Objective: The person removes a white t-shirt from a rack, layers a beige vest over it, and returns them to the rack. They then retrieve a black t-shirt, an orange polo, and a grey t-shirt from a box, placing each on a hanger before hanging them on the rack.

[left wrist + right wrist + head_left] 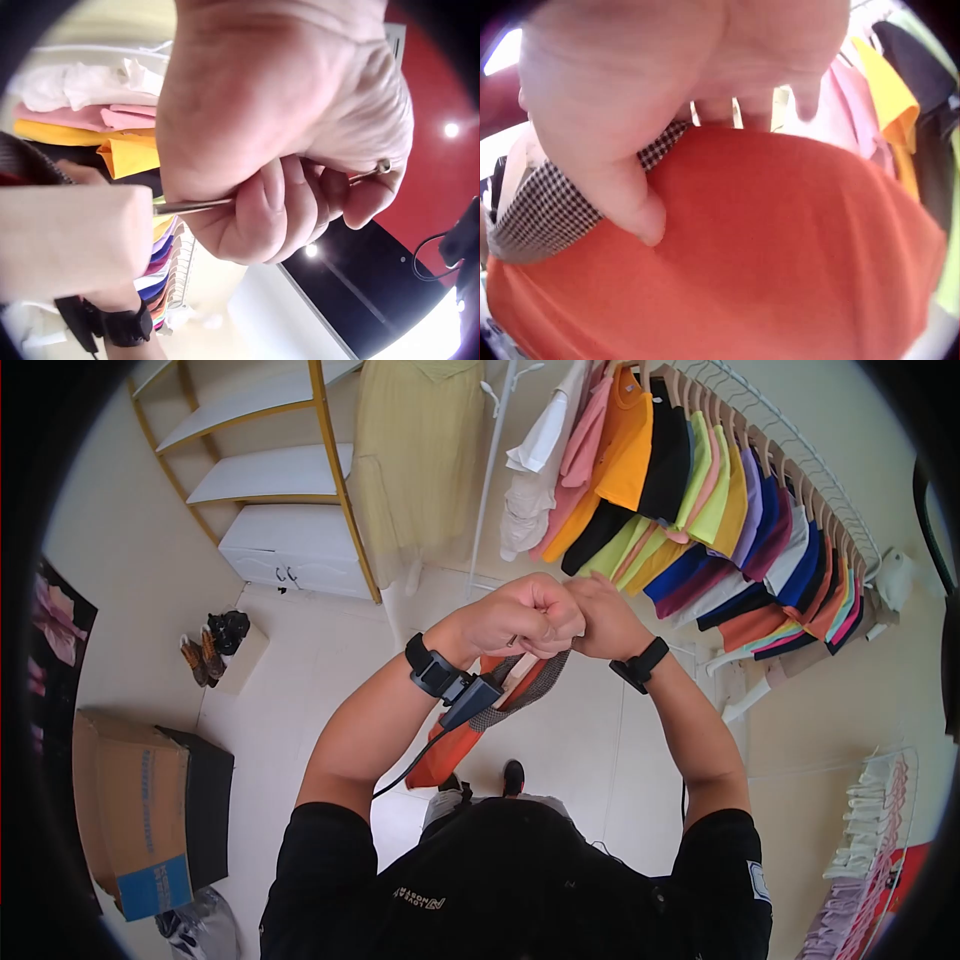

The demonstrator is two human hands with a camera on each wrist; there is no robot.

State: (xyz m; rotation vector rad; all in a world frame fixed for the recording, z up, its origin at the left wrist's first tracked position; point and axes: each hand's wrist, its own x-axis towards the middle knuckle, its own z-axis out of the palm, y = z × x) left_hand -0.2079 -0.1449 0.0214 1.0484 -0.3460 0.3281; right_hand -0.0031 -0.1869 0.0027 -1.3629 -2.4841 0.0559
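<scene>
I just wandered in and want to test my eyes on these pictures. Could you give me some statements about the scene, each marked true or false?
1. The left hand grips the metal hook of a wooden hanger. True.
2. The thumb of the right hand lies over green cloth. False: that garment is orange-red.
3. Many colourful clothes hang on a rack. True.
4. The cardboard box sits on the white shelves. False: it stands apart from them.
5. Both wrists are bare. False: each wears a black band.
</scene>
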